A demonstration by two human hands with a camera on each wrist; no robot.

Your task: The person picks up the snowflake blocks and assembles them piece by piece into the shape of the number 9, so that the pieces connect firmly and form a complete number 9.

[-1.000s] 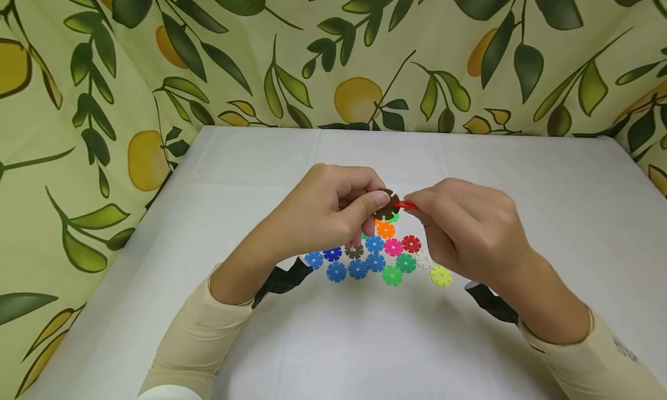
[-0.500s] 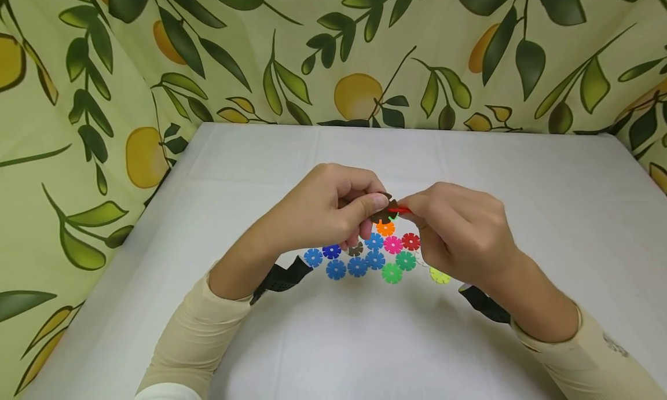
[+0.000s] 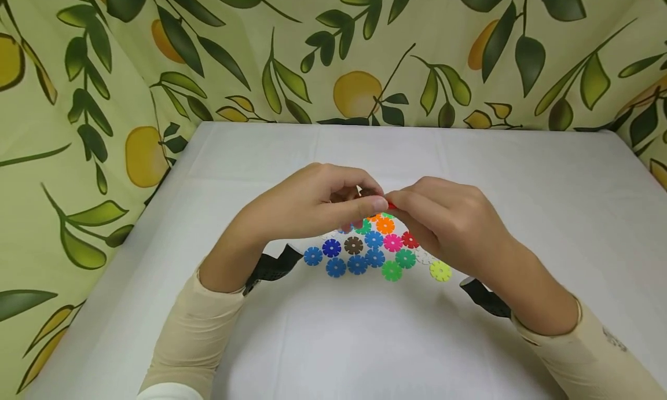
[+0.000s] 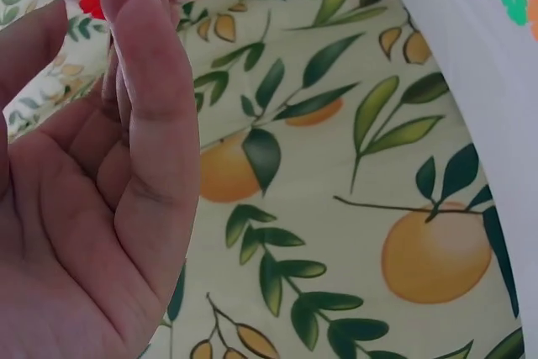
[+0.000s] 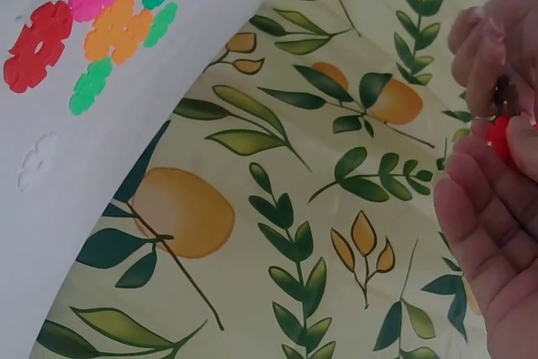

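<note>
Red disc in head view: pinched in right hand, wrist bent inward, knuckles up. Left hand meets it side-on, thumb straight, fingers bent behind. Both above the table; loose discs below, back ones partly blocked by the hands. Leafy cloth behind.

Left wrist: left fingers hide most of the red disc; can't tell if they grip.

Right wrist: brown disc against the red one, between the hands. Clear disc lies apart on the table.
</note>
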